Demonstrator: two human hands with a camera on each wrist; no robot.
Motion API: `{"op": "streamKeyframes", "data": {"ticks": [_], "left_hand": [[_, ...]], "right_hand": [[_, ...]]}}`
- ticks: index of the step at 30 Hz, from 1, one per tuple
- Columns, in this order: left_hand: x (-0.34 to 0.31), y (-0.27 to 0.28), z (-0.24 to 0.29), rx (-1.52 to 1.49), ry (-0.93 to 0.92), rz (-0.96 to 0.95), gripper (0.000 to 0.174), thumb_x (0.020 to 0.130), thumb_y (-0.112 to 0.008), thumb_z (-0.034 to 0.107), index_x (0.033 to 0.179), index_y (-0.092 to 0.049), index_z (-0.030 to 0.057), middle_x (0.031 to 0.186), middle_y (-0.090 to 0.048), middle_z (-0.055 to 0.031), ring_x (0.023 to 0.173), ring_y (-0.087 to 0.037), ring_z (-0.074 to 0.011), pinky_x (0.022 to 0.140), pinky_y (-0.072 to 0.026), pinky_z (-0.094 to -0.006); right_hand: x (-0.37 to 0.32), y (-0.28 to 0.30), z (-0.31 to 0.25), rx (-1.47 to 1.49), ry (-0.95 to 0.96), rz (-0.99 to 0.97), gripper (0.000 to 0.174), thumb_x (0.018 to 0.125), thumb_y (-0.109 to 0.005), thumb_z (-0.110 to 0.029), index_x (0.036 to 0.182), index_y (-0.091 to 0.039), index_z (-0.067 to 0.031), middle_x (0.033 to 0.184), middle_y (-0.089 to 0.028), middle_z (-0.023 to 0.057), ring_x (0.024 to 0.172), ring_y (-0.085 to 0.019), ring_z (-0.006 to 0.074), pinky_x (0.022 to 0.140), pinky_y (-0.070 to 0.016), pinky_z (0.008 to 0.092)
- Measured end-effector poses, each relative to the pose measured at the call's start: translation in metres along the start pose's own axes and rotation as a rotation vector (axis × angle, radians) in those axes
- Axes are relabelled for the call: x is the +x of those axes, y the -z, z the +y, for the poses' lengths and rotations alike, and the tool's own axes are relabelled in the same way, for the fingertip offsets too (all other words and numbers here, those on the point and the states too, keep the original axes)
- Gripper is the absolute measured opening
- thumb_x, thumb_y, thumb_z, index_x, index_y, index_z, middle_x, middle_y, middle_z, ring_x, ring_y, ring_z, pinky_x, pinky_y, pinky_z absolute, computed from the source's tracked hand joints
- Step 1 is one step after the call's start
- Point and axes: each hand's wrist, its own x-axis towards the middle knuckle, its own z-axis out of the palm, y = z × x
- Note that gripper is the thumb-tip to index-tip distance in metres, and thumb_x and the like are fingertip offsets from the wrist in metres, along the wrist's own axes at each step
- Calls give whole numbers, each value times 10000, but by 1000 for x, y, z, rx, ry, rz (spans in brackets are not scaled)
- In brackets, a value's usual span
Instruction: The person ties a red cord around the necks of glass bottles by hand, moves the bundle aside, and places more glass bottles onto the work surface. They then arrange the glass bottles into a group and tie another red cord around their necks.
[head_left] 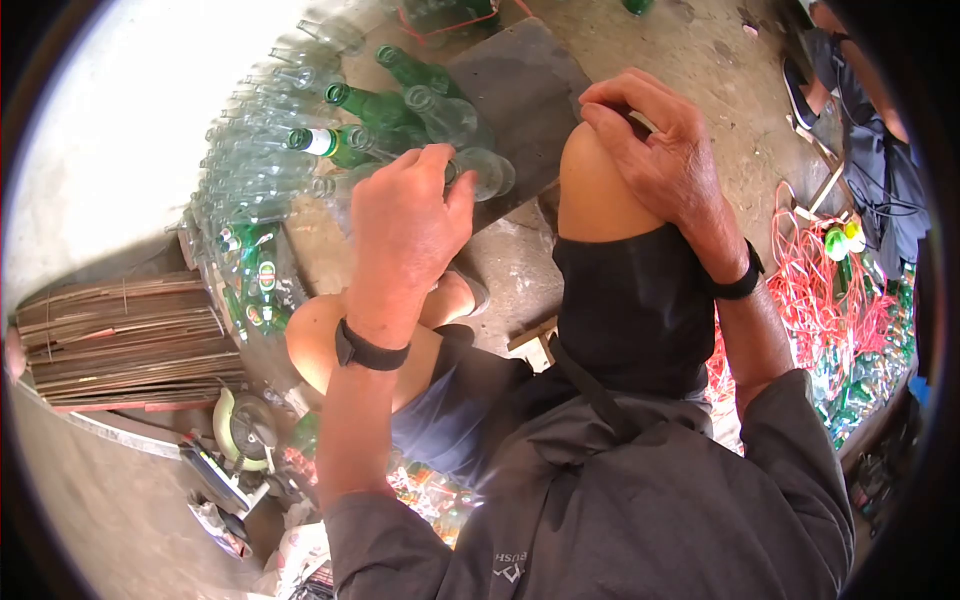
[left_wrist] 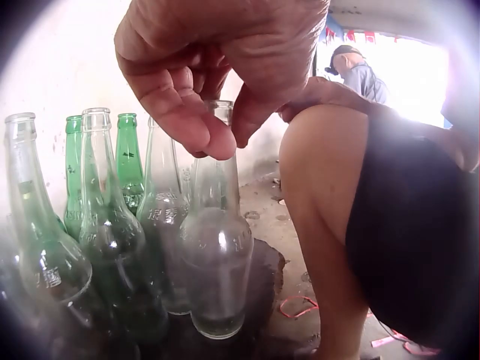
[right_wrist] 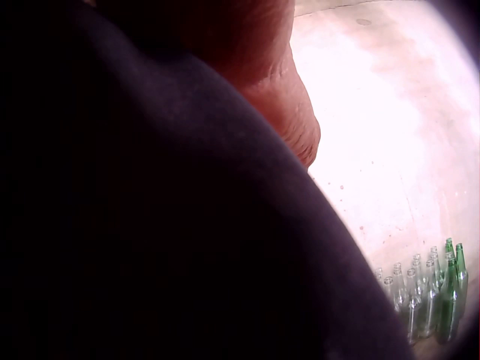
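My left hand (head_left: 412, 220) is over the group of bottles, its thumb and curled fingers around the neck of a clear glass bottle (head_left: 488, 174). In the left wrist view that clear bottle (left_wrist: 217, 262) stands upright on a dark board, its mouth showing between the fingers of the left hand (left_wrist: 225, 52). Other clear bottles and green bottles (left_wrist: 129, 161) stand beside it. My right hand (head_left: 665, 150) rests on the raised knee, fingers loosely bent and holding nothing. Only part of the right hand (right_wrist: 281, 97) shows in the right wrist view.
Many clear bottles (head_left: 255, 165) are packed along the wall at the left. The dark board (head_left: 525, 80) lies under the nearer bottles. Bundled flat cardboard (head_left: 130, 340) is at the far left. Tangled red strings (head_left: 800, 290) lie at the right, near another person's legs.
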Motion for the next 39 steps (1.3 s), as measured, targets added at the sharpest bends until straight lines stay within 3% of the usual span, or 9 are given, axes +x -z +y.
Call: {"op": "streamKeyframes", "data": {"ticks": [2,15,21,25,29,31,34,36,39], "left_hand": [[3,-1,-1,5,-22,40,219,793,-813,146,960,-729,32,833,-730,-146,658,-711,-289,620,-548,-395],[4,-4,3,33,57,35,197,798,-777,168,955,-719,63,804,-708,-135,707,-699,-342,624,-544,-435],[0,10,4,-50,89,14,401,771,-828,180,1131,-680,85,774,-685,-110,716,-692,-352,624,-536,-444],[-8,33,0,-183,141,19,421,794,-834,151,1180,-683,75,758,-689,-102,639,-683,-256,587,-535,-368],[-4,74,-32,-304,148,119,260,842,-821,104,1078,-731,41,757,-707,-75,607,-656,-112,544,-511,-274],[3,94,-57,-374,293,123,192,861,-806,69,1036,-748,15,754,-701,-45,618,-645,-84,539,-504,-260],[26,117,-111,-323,307,146,216,903,-769,82,1098,-738,-5,786,-706,-53,604,-631,-84,530,-496,-257],[53,132,-139,-112,355,34,264,916,-737,129,1135,-730,-17,842,-724,-96,584,-637,-111,544,-507,-282],[102,132,-187,-42,433,-60,333,909,-714,195,1165,-722,-19,877,-730,-127,586,-658,-145,587,-534,-314]], "right_hand": [[0,0,-3,-1,-17,-3,73,890,-704,-51,934,-705,7,831,-658,80,701,-605,144,631,-469,277],[2,0,-12,-16,-55,-14,59,888,-686,-11,940,-697,14,834,-640,93,754,-618,180,682,-478,290],[3,-2,-14,-31,-38,-4,45,890,-675,12,931,-686,24,843,-638,91,755,-621,164,690,-478,277],[4,0,-16,-49,-37,-22,38,893,-665,20,927,-682,27,847,-640,91,758,-622,160,690,-478,277],[5,2,-19,-95,-67,-55,49,883,-655,30,926,-680,32,852,-647,103,765,-629,170,694,-484,287],[6,2,-19,-112,-70,-55,53,877,-653,33,923,-679,33,853,-648,107,763,-630,178,695,-486,291],[10,1,-22,-137,-64,-73,57,863,-651,38,914,-674,34,853,-649,115,753,-627,196,698,-489,299],[12,-1,-25,-145,-125,-79,60,852,-641,50,903,-668,32,847,-641,122,749,-627,213,701,-492,308],[17,-2,-28,-193,-164,-105,71,850,-624,60,901,-665,30,841,-633,126,754,-629,223,700,-492,313]]}}
